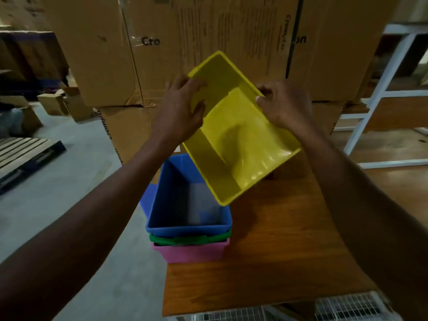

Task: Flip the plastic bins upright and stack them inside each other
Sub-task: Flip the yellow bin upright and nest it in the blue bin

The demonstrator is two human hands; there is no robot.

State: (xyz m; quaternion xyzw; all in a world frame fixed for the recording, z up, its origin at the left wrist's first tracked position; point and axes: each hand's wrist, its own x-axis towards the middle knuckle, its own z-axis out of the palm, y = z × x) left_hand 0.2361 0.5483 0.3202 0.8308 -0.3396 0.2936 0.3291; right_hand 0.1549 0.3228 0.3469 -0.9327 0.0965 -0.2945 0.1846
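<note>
I hold a yellow plastic bin (240, 140) in the air, tilted with its opening toward me. My left hand (180, 112) grips its left rim, fingers inside the bin. My right hand (282, 105) grips the far right rim. Below it, at the table's left edge, a blue bin (185, 198) stands upright, nested in a green bin (190, 239), which sits in a pink bin (192, 252). The yellow bin's near corner hangs over the blue bin's far right rim.
The stack stands on a wooden table (278, 251). Large cardboard boxes (162, 54) rise behind it. A white metal frame (379, 89) stands at the right, a pallet (25, 156) lies on the concrete floor at the left. A wire rack (335, 309) shows at the bottom.
</note>
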